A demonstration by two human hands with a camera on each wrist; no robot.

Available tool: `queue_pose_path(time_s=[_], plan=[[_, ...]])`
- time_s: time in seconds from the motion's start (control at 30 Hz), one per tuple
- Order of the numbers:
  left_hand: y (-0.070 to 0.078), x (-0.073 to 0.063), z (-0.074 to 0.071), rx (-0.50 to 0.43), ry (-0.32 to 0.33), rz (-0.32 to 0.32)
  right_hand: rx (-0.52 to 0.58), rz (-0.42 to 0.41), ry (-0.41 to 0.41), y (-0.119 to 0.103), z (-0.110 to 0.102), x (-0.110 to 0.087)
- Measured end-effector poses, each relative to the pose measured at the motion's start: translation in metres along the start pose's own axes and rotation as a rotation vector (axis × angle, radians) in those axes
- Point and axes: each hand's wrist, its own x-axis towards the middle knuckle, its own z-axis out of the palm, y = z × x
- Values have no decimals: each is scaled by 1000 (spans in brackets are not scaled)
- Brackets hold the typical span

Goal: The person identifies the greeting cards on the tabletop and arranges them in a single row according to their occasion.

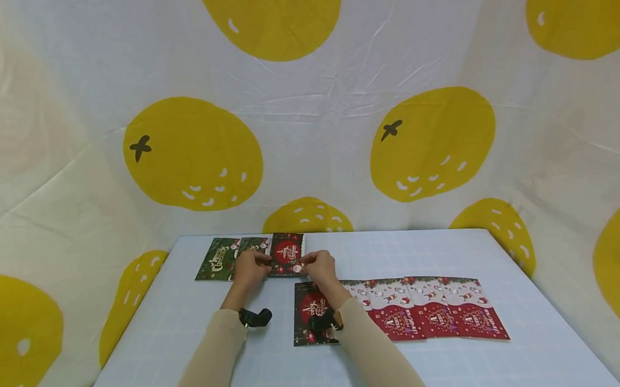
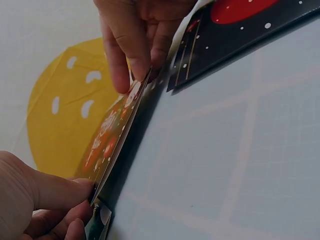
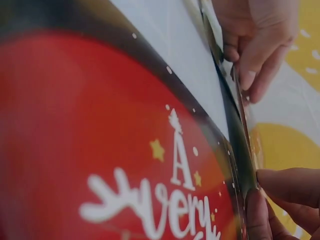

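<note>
Both hands hold a dark Christmas greeting card (image 1: 286, 251) with a red round ornament on its front, at the back left of the table. My left hand (image 1: 251, 269) pinches its left edge between thumb and fingers. At the opposite edge, the thumb and fingers of my right hand (image 1: 319, 268) grip it. The left wrist view shows the held card (image 2: 112, 132) tilted up, its face seen at a steep slant. Two green Christmas cards (image 1: 218, 260) lie side by side to its left, the nearer one partly behind my left hand.
Below my right forearm lies a similar dark card (image 1: 305, 303), partly covered by the wrist. Several red-and-white Christmas cards (image 1: 476, 310) overlap in a row to its right. The pale blue table (image 1: 276, 374) meets a fruit-print cloth (image 1: 313, 147) at the back and sides.
</note>
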Motion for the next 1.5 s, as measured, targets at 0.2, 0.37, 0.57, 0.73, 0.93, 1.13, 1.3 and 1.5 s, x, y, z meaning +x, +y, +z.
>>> queue_pose_path(time_s=[0.2,0.37,0.57,0.73,0.93,1.13,1.3,1.5], plan=[[-6,0,7,17,4,-54,-60,0,-1,3,4,3],[-3,-4,8,-27,14,-76,-90,-20,2,2,5,5],[-5,-5,12,-13,37,-71,-163,-15,0,-1,5,4],[-6,-5,14,-11,45,-78,-229,-36,7,-2,7,6],[-7,-6,13,-34,16,-79,-265,-39,10,-4,8,7],[-6,-7,12,-50,-2,-80,-296,-47,25,-3,8,6],[-5,-8,12,-35,-10,-87,-299,-48,28,-2,8,6],[-4,-7,12,-13,-13,-109,-267,-31,20,0,8,7]])
